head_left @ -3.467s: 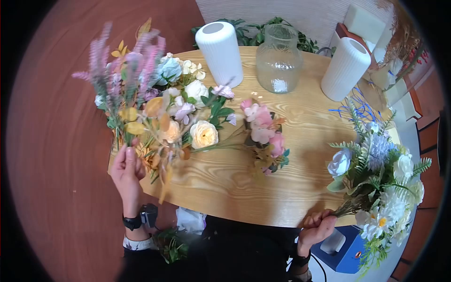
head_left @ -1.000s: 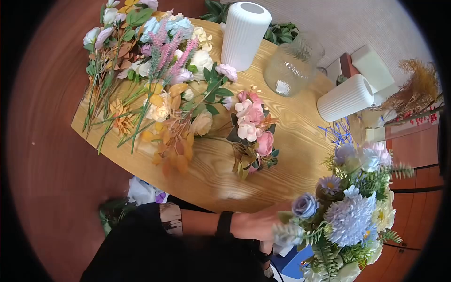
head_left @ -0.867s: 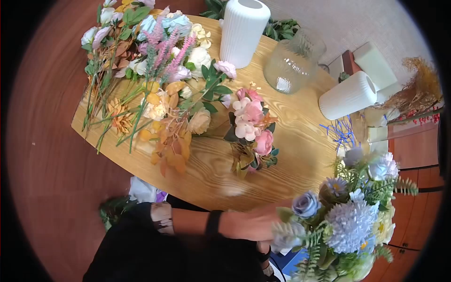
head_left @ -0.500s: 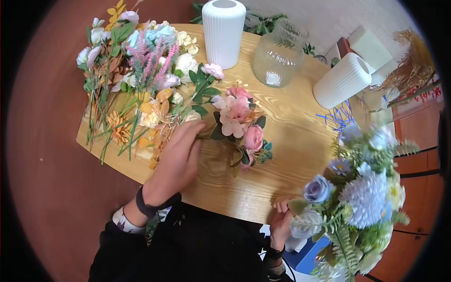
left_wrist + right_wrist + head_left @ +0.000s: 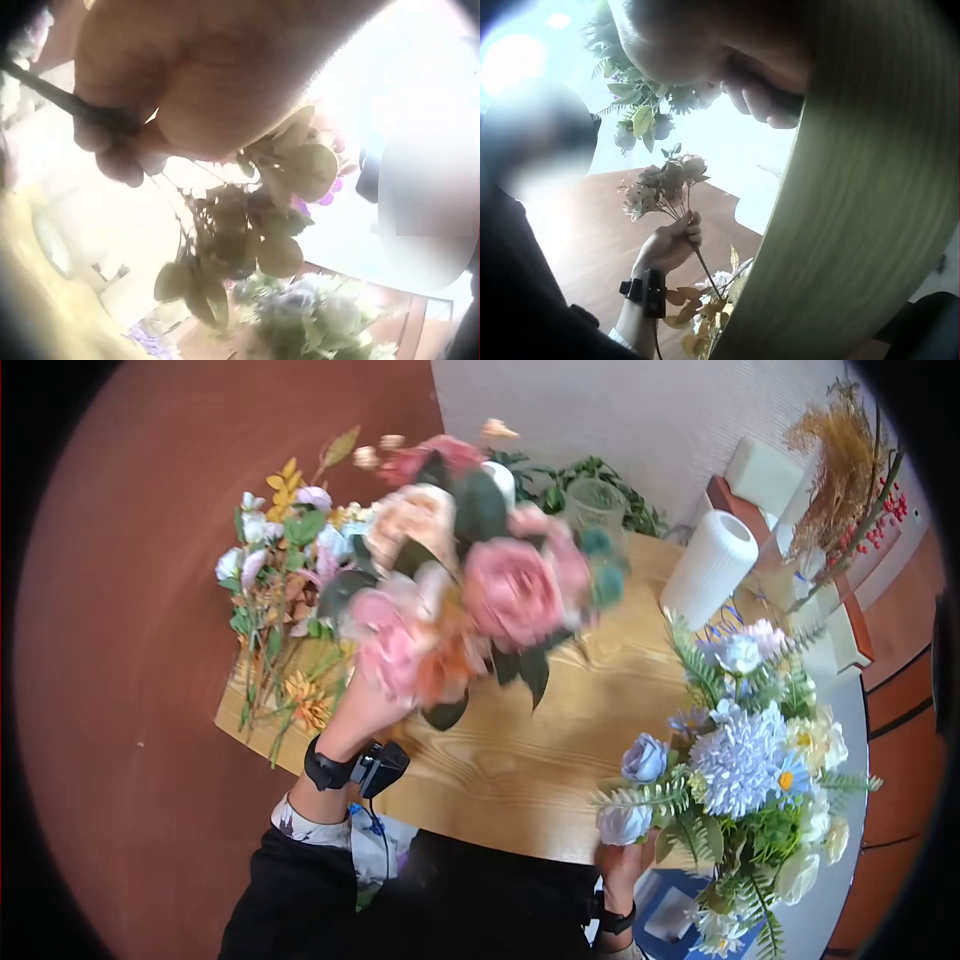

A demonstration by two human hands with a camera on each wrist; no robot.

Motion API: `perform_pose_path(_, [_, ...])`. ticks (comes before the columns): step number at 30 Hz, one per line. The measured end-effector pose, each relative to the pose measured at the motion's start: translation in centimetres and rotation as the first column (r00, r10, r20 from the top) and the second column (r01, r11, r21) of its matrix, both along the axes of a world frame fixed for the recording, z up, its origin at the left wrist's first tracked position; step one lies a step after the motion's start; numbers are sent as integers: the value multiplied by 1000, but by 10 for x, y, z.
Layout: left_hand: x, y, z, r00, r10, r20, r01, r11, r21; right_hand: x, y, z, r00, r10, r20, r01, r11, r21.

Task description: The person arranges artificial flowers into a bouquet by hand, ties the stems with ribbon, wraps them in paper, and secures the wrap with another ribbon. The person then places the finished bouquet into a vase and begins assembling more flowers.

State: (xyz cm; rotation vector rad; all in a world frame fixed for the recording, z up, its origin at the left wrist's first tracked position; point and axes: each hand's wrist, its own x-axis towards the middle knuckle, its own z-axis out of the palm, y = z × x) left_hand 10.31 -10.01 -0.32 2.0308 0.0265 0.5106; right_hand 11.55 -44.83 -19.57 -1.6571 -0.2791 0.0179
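Note:
My left hand [image 5: 372, 712] holds up a bunch of pink artificial flowers [image 5: 512, 592], blurred and large in the head view. In the left wrist view its fingers [image 5: 112, 161] curl round the dark stem [image 5: 56, 96]; the right wrist view shows the same left hand [image 5: 667, 246] gripping the stem below the blooms. At the table's near right edge, my right hand [image 5: 625, 868] grips the stems of a blue and white bouquet [image 5: 745, 760], whose leaves hide part of the hand. In its own wrist view, the right hand [image 5: 720, 45] has curled fingers beside the table edge.
Loose flower stems [image 5: 270, 650] lie on the left of the wooden table [image 5: 500, 790]. A white ribbed vase [image 5: 710, 568] stands at the back right. A glass vase [image 5: 597, 505] is partly hidden behind the pink blooms. Dried grass [image 5: 835, 480] stands at the far right.
The left hand has reached to the pink bunch, taken hold of it and raised it off the table toward the camera. The blue and white bouquet stays in the right hand.

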Motion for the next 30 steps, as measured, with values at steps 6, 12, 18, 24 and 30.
perform_pose_path(6, [21, -17, 34, 973, -183, 141, 230, 836, -499, -3, -3, -15, 965, 105, 239, -3, 919, -395])
perform_pose_path(12, [9, -50, -25, 990, -140, 8, 135, 934, -330, 8, 11, 21, 982, 78, 174, -18, 946, -323])
perform_pose_path(18, [16, -106, -50, 982, -38, -186, -75, 824, -562, -3, 11, -8, 970, -79, 229, 135, 961, -243])
perform_pose_path(24, [12, -111, -76, 997, -67, -25, 36, 768, -640, -24, 24, 20, 795, 31, -606, 157, 954, 255])
perform_pose_path(30, [-21, -116, -65, 929, 332, -166, -370, 854, -365, 7, 47, 74, 955, 166, -247, -42, 896, 442])
